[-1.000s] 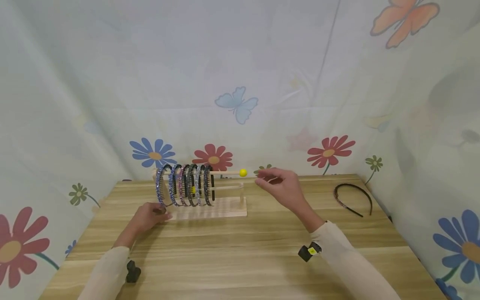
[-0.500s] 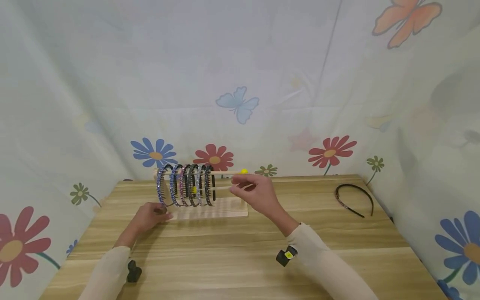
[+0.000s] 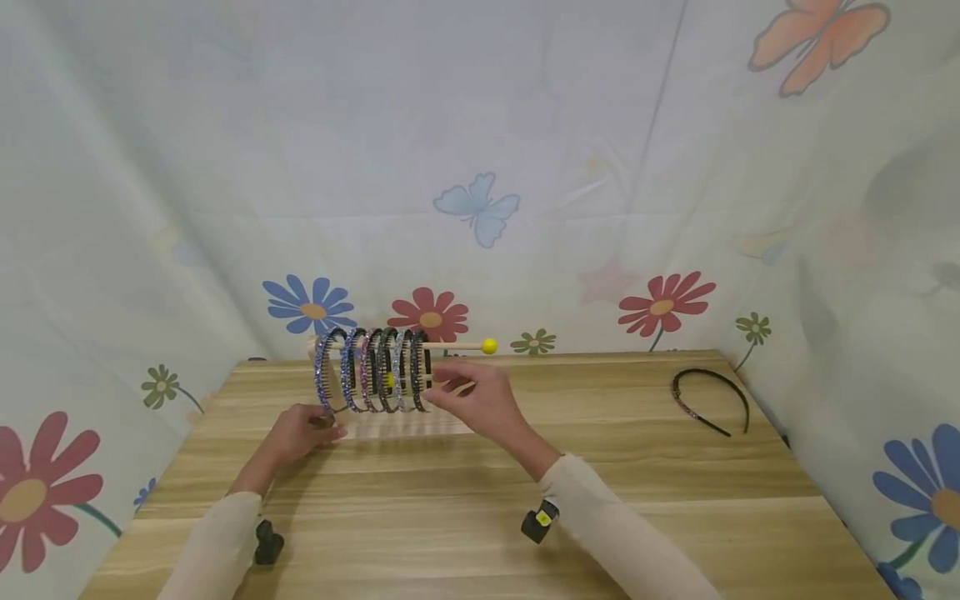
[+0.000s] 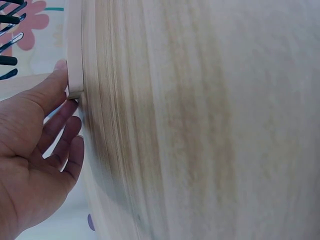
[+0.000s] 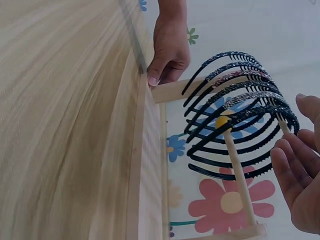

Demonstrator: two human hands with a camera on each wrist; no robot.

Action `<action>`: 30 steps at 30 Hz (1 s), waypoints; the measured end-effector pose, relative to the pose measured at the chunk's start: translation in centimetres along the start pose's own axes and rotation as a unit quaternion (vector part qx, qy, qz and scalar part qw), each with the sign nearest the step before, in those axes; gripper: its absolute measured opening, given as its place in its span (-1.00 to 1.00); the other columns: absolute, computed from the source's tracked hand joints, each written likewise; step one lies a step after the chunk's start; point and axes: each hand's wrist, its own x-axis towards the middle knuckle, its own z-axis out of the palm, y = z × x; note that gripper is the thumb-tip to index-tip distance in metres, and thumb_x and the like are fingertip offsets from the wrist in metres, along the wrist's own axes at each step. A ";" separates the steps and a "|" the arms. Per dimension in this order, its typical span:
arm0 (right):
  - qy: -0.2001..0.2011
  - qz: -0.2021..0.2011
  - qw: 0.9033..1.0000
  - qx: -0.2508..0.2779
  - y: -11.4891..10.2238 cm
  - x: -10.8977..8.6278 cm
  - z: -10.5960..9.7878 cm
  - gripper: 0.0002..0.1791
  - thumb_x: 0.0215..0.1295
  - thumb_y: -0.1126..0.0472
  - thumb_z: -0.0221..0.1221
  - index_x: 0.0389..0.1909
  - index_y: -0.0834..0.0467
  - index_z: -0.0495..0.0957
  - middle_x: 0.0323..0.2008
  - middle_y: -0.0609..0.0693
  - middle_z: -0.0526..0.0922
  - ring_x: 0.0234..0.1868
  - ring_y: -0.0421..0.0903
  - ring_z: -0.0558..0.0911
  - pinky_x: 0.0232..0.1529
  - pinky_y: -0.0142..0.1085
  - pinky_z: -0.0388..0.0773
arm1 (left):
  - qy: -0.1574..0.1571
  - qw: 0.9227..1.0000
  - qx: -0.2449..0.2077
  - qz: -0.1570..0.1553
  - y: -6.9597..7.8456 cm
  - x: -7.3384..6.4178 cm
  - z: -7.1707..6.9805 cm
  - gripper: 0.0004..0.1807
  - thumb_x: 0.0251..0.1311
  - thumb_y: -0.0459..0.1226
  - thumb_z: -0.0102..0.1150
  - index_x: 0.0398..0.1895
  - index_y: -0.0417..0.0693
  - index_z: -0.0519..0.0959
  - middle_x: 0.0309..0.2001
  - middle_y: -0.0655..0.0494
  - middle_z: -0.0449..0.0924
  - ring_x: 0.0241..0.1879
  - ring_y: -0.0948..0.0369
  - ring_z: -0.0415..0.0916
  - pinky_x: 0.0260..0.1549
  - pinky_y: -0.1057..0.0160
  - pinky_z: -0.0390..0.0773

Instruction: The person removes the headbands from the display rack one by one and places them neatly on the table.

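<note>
Several glittery, toothed headbands hang in a row on a wooden headband rack (image 3: 457, 346), whose upper rod ends in a yellow ball (image 3: 490, 346). The left hand (image 3: 300, 432) pinches the left end of the rack's base (image 4: 75, 50), thumb on one face and fingertips at the corner. At the right end of the row, the right hand (image 3: 480, 402) has its thumb and fingers apart beside the black rightmost headband (image 3: 417, 371). In the right wrist view its fingertips (image 5: 282, 150) are close to that headband and a rod; contact is hard to tell.
A loose dark headband (image 3: 684, 406) with a pinkish glitter section lies toward the right side of the wood-grain table (image 3: 450, 533). Behind the table hangs a pale cloth (image 3: 375, 167) printed with flowers and butterflies.
The right hand has moved left and slightly down, from beyond the yellow ball to the rightmost headband. The left hand has stayed at the base, and the headbands have not visibly moved.
</note>
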 end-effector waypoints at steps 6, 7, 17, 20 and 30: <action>-0.007 0.021 1.000 0.013 0.1 0.2 1.1 -0.55 0.23 -0.06 0.45 0.08 0.05 0.71 -0.10 -0.10 0.79 -0.20 -0.22 0.74 -0.21 -0.37 0.71 | 0.004 1.000 0.002 0.003 0.0 0.0 0.0 -0.73 0.26 -0.10 0.41 -0.19 -0.13 0.73 -0.10 -0.10 0.75 -0.05 -0.08 0.68 -0.03 -0.14 0.65; -0.009 0.022 1.000 0.015 0.1 0.3 1.2 -0.55 0.23 -0.05 0.45 0.08 0.06 0.72 -0.11 -0.10 0.79 -0.20 -0.22 0.74 -0.21 -0.37 0.71 | 0.004 1.000 0.003 0.003 0.0 0.0 0.0 -0.73 0.26 -0.10 0.41 -0.19 -0.13 0.73 -0.10 -0.09 0.75 -0.05 -0.07 0.68 -0.03 -0.14 0.65; -0.017 0.030 0.999 0.029 0.5 0.5 2.2 -0.50 0.27 -0.06 0.41 0.13 0.12 0.67 -0.09 -0.04 0.79 -0.17 -0.22 0.74 -0.19 -0.37 0.70 | 0.005 1.000 -0.001 0.004 0.0 0.2 0.1 -0.70 0.26 -0.10 0.41 -0.15 -0.15 0.73 -0.07 -0.13 0.74 -0.04 -0.08 0.68 -0.04 -0.14 0.66; -0.017 0.036 0.998 0.038 0.5 0.5 2.5 -0.50 0.28 -0.02 0.41 0.15 0.14 0.66 -0.08 0.00 0.78 -0.15 -0.18 0.75 -0.19 -0.36 0.70 | 0.005 1.000 -0.002 0.004 0.0 0.2 0.0 -0.69 0.27 -0.10 0.41 -0.13 -0.17 0.73 -0.07 -0.14 0.74 -0.04 -0.09 0.68 -0.03 -0.14 0.66; -0.004 0.025 0.999 0.025 -0.1 0.5 2.8 -0.63 0.35 0.08 0.36 0.10 0.17 0.68 -0.17 0.02 0.79 -0.19 -0.18 0.74 -0.22 -0.39 0.69 | 0.006 1.000 0.002 0.003 0.1 -0.1 -0.1 -0.68 0.26 -0.10 0.41 -0.14 -0.18 0.73 -0.09 -0.14 0.75 -0.05 -0.09 0.68 -0.02 -0.15 0.65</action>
